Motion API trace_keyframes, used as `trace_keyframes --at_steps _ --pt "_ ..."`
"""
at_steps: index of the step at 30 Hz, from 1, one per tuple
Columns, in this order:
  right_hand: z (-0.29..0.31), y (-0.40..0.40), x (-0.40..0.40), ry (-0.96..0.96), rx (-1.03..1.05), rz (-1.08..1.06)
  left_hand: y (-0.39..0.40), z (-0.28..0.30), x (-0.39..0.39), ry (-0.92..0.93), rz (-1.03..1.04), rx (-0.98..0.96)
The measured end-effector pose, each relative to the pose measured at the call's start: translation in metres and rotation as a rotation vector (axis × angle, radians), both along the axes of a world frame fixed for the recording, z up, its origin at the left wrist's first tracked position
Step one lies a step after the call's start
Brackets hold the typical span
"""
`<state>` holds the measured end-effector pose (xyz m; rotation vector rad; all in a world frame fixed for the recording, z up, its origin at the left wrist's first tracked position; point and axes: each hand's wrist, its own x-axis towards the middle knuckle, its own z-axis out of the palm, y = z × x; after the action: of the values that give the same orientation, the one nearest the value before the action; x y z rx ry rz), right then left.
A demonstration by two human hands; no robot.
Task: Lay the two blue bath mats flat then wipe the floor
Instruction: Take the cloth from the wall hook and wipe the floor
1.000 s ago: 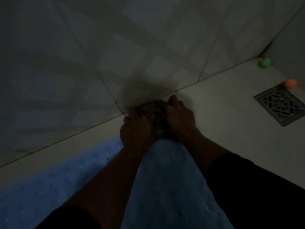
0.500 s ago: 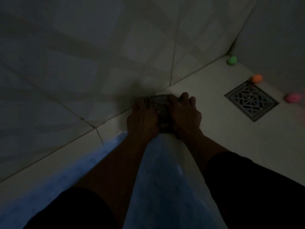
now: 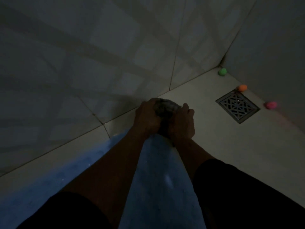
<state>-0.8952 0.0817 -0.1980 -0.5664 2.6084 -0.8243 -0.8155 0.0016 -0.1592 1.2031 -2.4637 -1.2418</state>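
Head cam's pretty dark: left hand (image 3: 147, 119) and right hand (image 3: 181, 123) are both gripping one grey rag (image 3: 166, 107), pressing it near the wall. Blue bath mat (image 3: 158, 182) is lying under the forearms; three little balls, green (image 3: 222, 71), orange (image 3: 242, 87), pink (image 3: 271, 105), are sitting far right by one drain (image 3: 237, 107).

Glossy tiled wall (image 3: 115, 47) – metal drain grate (image 3: 237, 107); matt, textured blue mat (image 3: 161, 179).

Both forearms reach forward, nearly parallel; the left hand (image 3: 146, 117) and right hand (image 3: 181, 123) sit side by side, fingers curled in a closed grip.
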Motion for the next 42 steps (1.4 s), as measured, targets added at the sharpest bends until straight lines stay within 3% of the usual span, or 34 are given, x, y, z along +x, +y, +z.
trace_keyframes --at_steps 6,12,14,19,24,27,37,42 --pt "0.055 -0.003 0.044 0.132 -0.273 0.051 0.002 0.044 0.05 0.089 0.166 0.034" --pt "0.109 -0.015 0.094 -0.024 -0.337 0.03 -0.002 0.099 0.131 0.071 0.364 0.088" --pt "0.13 -0.022 0.118 -0.048 -0.36 0.104 -0.007 0.114 0.16 0.047 0.44 0.008" --pt "0.178 -0.047 0.187 -0.053 -0.467 0.322 -0.025 0.147 0.237 0.189 0.67 -0.065" --pt "0.213 -0.069 0.24 -0.14 -0.405 0.512 -0.045 0.172 0.314 0.276 0.823 -0.14" --pt "0.213 -0.087 0.27 -0.068 -0.322 0.62 -0.052 0.175 0.361 0.269 0.839 -0.101" --pt "0.162 -0.124 0.357 0.092 -0.148 0.972 -0.07 0.126 0.466 0.032 0.87 0.056" --pt "0.196 -0.103 0.376 0.059 0.015 1.141 -0.039 0.158 0.492 -0.044 0.871 0.105"
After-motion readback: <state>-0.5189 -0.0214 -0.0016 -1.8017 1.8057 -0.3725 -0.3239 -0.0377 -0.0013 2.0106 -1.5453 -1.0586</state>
